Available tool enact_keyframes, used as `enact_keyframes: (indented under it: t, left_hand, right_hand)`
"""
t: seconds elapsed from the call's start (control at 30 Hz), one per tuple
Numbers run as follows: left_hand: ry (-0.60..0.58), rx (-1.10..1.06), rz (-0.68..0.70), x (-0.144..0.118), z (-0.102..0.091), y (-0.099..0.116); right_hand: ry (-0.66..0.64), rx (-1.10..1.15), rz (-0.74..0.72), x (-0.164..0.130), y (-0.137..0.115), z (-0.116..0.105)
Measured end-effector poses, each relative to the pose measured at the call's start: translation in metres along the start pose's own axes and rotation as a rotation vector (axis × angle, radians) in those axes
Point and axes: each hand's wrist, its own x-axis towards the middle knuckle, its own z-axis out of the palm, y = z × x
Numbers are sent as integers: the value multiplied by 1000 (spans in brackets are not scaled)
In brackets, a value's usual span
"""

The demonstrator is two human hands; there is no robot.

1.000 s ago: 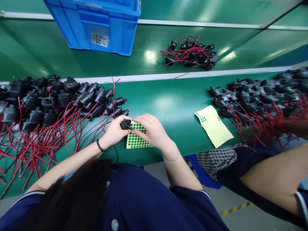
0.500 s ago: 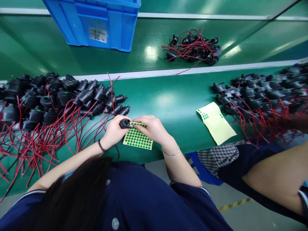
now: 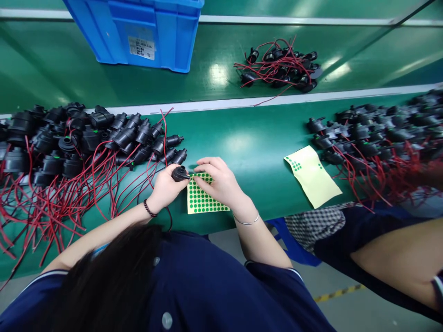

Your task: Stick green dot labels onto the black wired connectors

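My left hand (image 3: 168, 186) grips a small black round part (image 3: 180, 174) with a red wire trailing toward me. My right hand (image 3: 218, 180) rests on a yellow sheet of green dot stickers (image 3: 204, 200), with thumb and forefinger pinched close to the black part; whether a sticker sits between them is too small to tell. A big pile of black parts with red wires (image 3: 79, 147) lies left of my left hand on the green table (image 3: 249, 147).
A second yellow sticker sheet (image 3: 313, 175) lies to the right, beside another pile of black parts (image 3: 374, 138). A co-worker's arm (image 3: 398, 258) reaches in at right. On the far belt sit a blue crate (image 3: 138, 32) and a small bundle of wired parts (image 3: 280, 69).
The sticker sheet has shifted and turned slightly under my right hand. My right fingers lifted from the sheet toward the black part. My left hand keeps its hold.
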Motion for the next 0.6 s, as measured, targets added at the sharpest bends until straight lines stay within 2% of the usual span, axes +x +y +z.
enact_keyframes:
  t: [0.43, 0.53, 0.6]
  left_hand:
    - [3, -154, -67, 1, 5, -2]
    - [12, -215, -89, 0, 7, -6]
    - [-4, -222, -80, -2, 7, -9]
  right_hand:
    - [111, -137, -40, 0, -9, 11]
    - [166, -20, -31, 0, -9, 10]
    - [205, 120, 66, -1, -9, 8]
